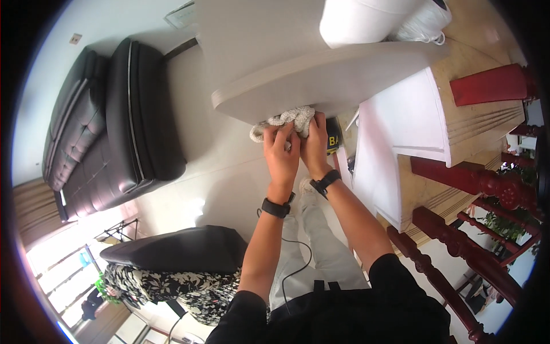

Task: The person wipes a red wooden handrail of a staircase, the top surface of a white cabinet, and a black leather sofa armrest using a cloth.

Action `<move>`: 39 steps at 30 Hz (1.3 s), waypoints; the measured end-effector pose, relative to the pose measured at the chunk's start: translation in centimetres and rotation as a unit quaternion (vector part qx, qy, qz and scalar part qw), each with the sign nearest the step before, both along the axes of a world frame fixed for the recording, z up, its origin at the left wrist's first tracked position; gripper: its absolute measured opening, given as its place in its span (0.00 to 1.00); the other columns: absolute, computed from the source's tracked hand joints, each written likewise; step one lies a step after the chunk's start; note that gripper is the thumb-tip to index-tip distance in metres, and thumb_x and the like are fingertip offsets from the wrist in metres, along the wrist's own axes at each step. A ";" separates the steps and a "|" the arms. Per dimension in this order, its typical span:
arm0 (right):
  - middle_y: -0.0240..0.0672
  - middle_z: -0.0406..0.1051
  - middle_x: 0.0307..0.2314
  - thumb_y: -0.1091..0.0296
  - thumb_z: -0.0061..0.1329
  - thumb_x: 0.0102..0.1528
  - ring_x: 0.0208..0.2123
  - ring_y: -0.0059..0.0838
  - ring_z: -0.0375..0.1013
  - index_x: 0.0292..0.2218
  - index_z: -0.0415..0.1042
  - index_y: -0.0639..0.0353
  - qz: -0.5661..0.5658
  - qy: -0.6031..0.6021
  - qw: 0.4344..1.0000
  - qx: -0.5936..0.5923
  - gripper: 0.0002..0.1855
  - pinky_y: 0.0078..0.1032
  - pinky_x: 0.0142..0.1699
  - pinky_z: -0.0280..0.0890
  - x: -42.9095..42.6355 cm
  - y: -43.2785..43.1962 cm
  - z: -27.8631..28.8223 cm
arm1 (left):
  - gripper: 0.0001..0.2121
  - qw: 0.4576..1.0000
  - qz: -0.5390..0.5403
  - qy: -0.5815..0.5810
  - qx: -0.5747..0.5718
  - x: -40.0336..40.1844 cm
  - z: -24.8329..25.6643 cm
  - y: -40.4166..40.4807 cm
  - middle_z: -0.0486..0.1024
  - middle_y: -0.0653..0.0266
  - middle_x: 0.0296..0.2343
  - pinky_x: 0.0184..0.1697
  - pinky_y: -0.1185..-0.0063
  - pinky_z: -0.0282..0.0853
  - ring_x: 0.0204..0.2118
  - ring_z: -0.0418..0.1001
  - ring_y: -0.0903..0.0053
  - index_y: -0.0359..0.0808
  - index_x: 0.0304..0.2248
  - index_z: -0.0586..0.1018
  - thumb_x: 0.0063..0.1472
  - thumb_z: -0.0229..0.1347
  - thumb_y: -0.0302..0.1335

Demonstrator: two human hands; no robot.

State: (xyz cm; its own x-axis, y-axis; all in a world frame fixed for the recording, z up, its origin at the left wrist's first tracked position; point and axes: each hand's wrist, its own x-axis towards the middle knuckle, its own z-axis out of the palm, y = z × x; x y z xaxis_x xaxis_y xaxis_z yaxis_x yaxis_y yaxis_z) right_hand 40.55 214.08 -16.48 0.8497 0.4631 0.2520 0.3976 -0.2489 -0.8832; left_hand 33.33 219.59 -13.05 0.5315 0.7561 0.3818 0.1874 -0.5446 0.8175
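Observation:
A bunched, off-white knitted cloth (pixel 300 115) is held in both hands, against or very near the lower side of a pale grey furniture panel (pixel 292 95) with a rounded corner. My left hand (pixel 281 148) has its bent fingers over the cloth's nearer part, and a loop of it hangs out to the left. Beside it, my right hand (pixel 314 144) grips the cloth's right end, with the thumb side partly hidden. Each wrist wears a black band. Whether the cloth touches the panel cannot be told.
A white container (pixel 365 21) and a plastic bag (pixel 423 23) sit on the pale furniture. White-covered steps (pixel 386 124) and dark red wooden balusters (pixel 455 176) are at right. A black leather sofa (pixel 116 129) stands left. A dark box (pixel 333 135) lies behind my right hand.

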 end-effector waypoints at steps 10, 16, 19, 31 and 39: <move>0.46 0.64 0.50 0.75 0.60 0.47 0.49 0.46 0.66 0.48 0.68 0.68 -0.011 -0.266 0.959 0.099 0.26 0.38 0.52 0.64 -2.1 0.5 18.2 | 0.22 0.976 0.004 -0.198 0.091 -2.3 17.0 1.7 0.72 0.54 0.44 0.45 0.74 0.70 0.44 0.72 0.65 0.33 0.47 0.79 0.50 0.58 0.14; 0.51 0.57 0.56 0.67 0.56 0.53 0.60 0.54 0.56 0.56 0.60 0.70 0.025 -0.172 0.985 0.022 0.33 0.52 0.64 0.47 -1.7 3.9 22.2 | 0.20 0.997 -0.007 -0.083 0.011 -1.5 22.1 4.9 0.74 0.59 0.40 0.41 0.73 0.73 0.38 0.76 0.62 0.37 0.47 0.79 0.52 0.57 0.22; 0.51 0.57 0.56 0.64 0.54 0.54 0.61 0.53 0.55 0.56 0.60 0.71 0.000 -0.231 0.972 -0.051 0.33 0.54 0.66 0.42 -2.8 4.5 22.8 | 0.17 0.998 -0.018 -0.054 -0.006 -2.4 23.0 6.5 0.74 0.59 0.36 0.36 0.69 0.73 0.34 0.76 0.60 0.37 0.45 0.79 0.54 0.56 0.26; 0.46 0.65 0.51 0.72 0.56 0.52 0.51 0.52 0.66 0.52 0.67 0.69 0.030 -0.255 0.962 -0.088 0.27 0.42 0.62 0.56 -5.4 6.0 25.3 | 0.16 0.996 -0.076 -0.016 -0.054 -5.6 23.3 9.9 0.75 0.53 0.38 0.38 0.66 0.74 0.36 0.76 0.55 0.37 0.45 0.78 0.56 0.55 0.29; 0.47 0.66 0.45 0.74 0.50 0.56 0.46 0.51 0.68 0.49 0.67 0.67 -0.077 -0.185 0.976 -0.087 0.19 0.37 0.50 0.65 -5.5 7.4 26.1 | 0.13 0.981 -0.182 0.057 0.016 -1.6 24.1 12.4 0.77 0.57 0.33 0.36 0.65 0.75 0.30 0.77 0.56 0.38 0.41 0.79 0.55 0.55 0.31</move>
